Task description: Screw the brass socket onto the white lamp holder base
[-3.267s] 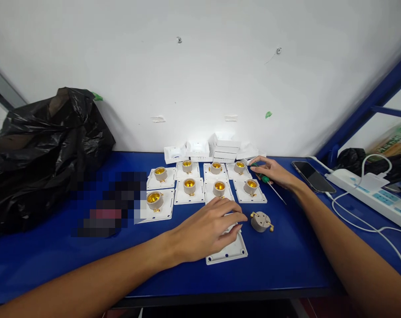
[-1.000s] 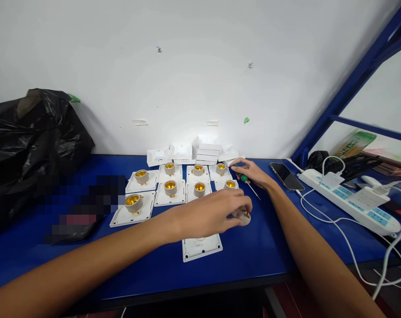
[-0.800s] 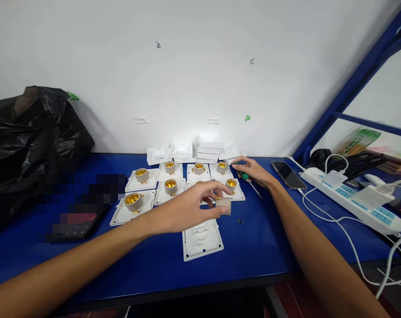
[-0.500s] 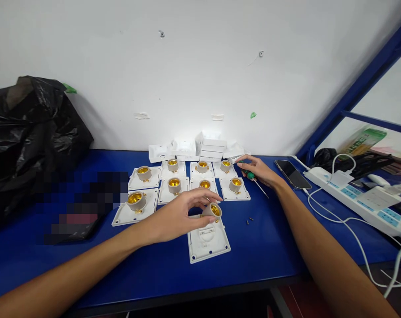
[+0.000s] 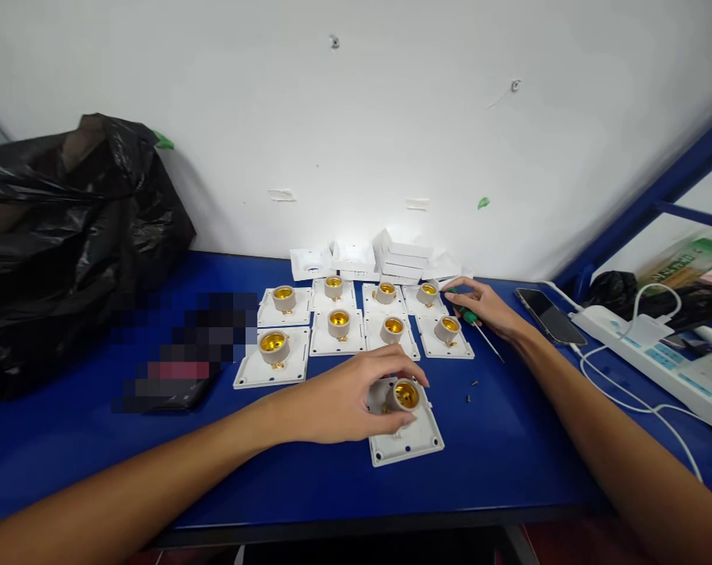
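My left hand (image 5: 347, 402) grips a beige lamp socket (image 5: 403, 395) with a brass inside, held open end up on a white square base plate (image 5: 408, 443) near the table's front. My right hand (image 5: 485, 306) rests further back on a green-handled screwdriver (image 5: 473, 320) lying on the blue table (image 5: 497, 447). Two small screws (image 5: 472, 391) lie loose to the right of the plate. Behind my left hand stand several finished white plates with sockets (image 5: 337, 323) in rows.
A stack of white plates and boxes (image 5: 391, 259) sits against the wall. A black plastic bag (image 5: 67, 235) fills the left side. A phone (image 5: 549, 315), a white power strip (image 5: 655, 357) and its cables lie at the right. A blurred dark object (image 5: 179, 369) lies left of the plates.
My left hand left the base plate, picked up the loose socket from the right, turned it brass side up and set it down on the plate. My right hand stayed on the screwdriver.
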A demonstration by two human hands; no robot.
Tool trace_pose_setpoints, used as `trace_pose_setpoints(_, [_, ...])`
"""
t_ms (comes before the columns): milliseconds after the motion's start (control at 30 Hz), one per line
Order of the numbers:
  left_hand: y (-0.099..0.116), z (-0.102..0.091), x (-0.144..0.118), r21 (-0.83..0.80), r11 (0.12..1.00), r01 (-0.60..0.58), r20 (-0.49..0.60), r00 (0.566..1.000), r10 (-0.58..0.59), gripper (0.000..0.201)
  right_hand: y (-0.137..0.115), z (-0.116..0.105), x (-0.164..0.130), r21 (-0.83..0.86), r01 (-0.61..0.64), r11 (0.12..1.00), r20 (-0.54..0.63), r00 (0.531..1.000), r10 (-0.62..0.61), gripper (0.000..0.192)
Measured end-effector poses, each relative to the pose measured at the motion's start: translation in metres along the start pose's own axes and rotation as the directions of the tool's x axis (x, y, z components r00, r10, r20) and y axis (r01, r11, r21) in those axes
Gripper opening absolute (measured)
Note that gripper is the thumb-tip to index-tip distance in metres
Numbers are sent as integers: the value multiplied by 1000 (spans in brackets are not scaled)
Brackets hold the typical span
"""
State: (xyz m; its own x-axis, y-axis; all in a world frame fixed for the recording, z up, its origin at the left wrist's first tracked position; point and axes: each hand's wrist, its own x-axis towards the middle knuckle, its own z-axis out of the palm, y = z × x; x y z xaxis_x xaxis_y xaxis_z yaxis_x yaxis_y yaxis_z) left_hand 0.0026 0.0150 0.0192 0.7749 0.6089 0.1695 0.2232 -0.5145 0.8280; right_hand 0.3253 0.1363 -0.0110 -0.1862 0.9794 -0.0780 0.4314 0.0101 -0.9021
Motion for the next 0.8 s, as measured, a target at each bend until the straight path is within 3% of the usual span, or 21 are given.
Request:
trace_pose_setpoints(200, [-3, -8, -2, 65, 996, -55, 147, 988, 45, 60, -3, -3, -3, 31, 16, 999, 31, 999, -17, 35])
trace_pose_setpoints(467, [-8, -18, -1, 68, 997, -28, 246, 969, 11, 88, -3, -7, -2, 35, 1, 999, 41, 999, -2, 32])
trace_pose_setpoints(667, [-4, -11, -2, 189, 978, -85, 153, 987, 57, 72, -4, -7, -2, 36, -4, 999, 41, 999, 3, 32])
trace_pose_setpoints(800, [-5, -3, -5, 282, 957, -63, 91, 995, 38, 76, -2, -8, -2, 29, -7, 1000, 42, 999, 6, 33])
